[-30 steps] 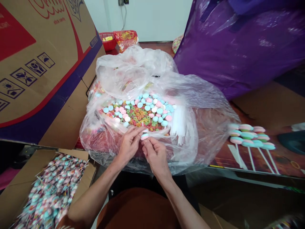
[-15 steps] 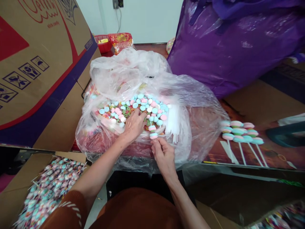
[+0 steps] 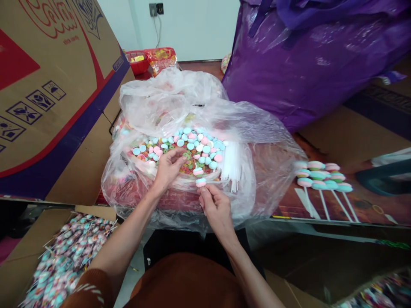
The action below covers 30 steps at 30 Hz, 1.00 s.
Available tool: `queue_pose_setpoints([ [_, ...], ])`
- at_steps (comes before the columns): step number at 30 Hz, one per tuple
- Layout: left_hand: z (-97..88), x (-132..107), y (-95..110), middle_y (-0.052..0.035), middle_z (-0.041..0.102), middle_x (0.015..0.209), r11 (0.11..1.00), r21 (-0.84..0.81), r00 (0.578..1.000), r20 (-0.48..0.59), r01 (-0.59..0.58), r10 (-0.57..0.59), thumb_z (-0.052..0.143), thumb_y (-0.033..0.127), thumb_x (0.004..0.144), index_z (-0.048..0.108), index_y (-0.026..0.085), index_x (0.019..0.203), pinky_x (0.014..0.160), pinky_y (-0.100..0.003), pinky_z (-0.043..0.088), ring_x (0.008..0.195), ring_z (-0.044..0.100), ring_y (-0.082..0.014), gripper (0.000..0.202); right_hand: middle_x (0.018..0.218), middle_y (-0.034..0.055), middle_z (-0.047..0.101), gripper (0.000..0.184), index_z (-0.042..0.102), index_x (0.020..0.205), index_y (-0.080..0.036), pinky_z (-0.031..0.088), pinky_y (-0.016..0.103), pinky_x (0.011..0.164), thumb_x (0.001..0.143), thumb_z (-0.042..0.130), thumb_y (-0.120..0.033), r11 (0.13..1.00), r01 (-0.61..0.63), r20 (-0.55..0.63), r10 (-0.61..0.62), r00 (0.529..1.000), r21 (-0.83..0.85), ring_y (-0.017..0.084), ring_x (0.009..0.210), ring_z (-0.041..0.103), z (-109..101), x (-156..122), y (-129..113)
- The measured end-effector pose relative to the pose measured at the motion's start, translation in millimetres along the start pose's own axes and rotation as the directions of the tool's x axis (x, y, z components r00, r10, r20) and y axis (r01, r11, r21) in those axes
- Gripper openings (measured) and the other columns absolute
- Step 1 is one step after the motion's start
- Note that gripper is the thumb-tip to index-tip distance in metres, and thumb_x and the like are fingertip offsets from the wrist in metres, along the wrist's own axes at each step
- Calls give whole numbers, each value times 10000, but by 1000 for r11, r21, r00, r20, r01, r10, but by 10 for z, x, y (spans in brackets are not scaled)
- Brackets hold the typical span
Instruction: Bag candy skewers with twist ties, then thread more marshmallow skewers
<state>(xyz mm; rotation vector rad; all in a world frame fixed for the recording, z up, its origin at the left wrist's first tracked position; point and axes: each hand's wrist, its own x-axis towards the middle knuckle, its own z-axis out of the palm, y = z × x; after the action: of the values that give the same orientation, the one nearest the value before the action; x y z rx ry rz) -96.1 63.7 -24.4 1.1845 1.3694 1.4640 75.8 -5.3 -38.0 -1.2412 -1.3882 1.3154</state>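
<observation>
My right hand (image 3: 216,207) pinches the lower end of a candy skewer (image 3: 201,182), which points up and away from me. Pink and blue marshmallow pieces are threaded on it, and its white tip shows above them. Over the near side of the candy pile, my left hand (image 3: 169,169) has thumb and forefinger closed at a green gummy ring (image 3: 186,155), just left of the skewer's tip. Around both hands lie loose pink, blue and white marshmallows (image 3: 207,149) and coloured gummy rings in a clear plastic bag (image 3: 180,92). A bundle of white sticks (image 3: 231,164) lies right of the pile.
Several finished candy skewers (image 3: 324,175) lie on the table at right. A large carton (image 3: 64,98) stands at left, a purple bag (image 3: 305,64) at back right. Below left, an open box holds many wrapped candies (image 3: 70,252). A red basket (image 3: 138,64) sits at the back.
My left hand has drawn back from the pile, to the left and nearer to me, and its thumb and forefinger now show. My right hand and the skewer have shifted slightly left.
</observation>
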Motion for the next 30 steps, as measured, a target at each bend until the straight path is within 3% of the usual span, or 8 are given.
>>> queue_pose_setpoints([
  [4,-54,-122,48,-52,757,916,988,-142,998,-7,68,-70,808,339,697,741,166,954,765,-308,551,773,685,-173,317,548,-60,407,330,595,781,-192,290,231,469,966,490,-445,999,40,49,-40,998,4,103,493,377,56,-11,-112],
  [12,-101,-251,81,-48,764,904,991,-112,995,-50,76,-82,798,381,743,789,179,956,709,-263,528,772,656,-160,294,519,-62,420,329,573,741,-197,263,225,424,937,500,-451,1000,17,94,-16,995,-18,94,449,357,104,28,-185],
  [17,-116,-256,86,-24,736,837,944,-284,979,-59,170,-194,857,398,670,783,176,911,666,-226,517,692,624,-111,336,518,-62,425,323,590,751,-191,268,228,436,945,506,-434,1000,26,90,-25,996,-10,95,452,362,120,21,-146],
  [21,-138,-258,96,-17,714,800,901,-368,968,-11,229,-251,899,395,607,771,167,868,636,-231,518,661,606,-102,369,544,-54,437,314,585,745,-191,295,233,486,966,498,-396,996,70,112,-64,992,-55,101,497,389,103,7,-122],
  [30,-229,-251,215,-22,730,806,884,-332,944,140,329,-299,937,331,564,712,155,897,692,-252,524,718,661,-131,438,590,-50,436,268,627,839,-185,312,243,539,988,483,-354,985,139,172,-119,978,-107,113,554,397,15,23,-80],
])
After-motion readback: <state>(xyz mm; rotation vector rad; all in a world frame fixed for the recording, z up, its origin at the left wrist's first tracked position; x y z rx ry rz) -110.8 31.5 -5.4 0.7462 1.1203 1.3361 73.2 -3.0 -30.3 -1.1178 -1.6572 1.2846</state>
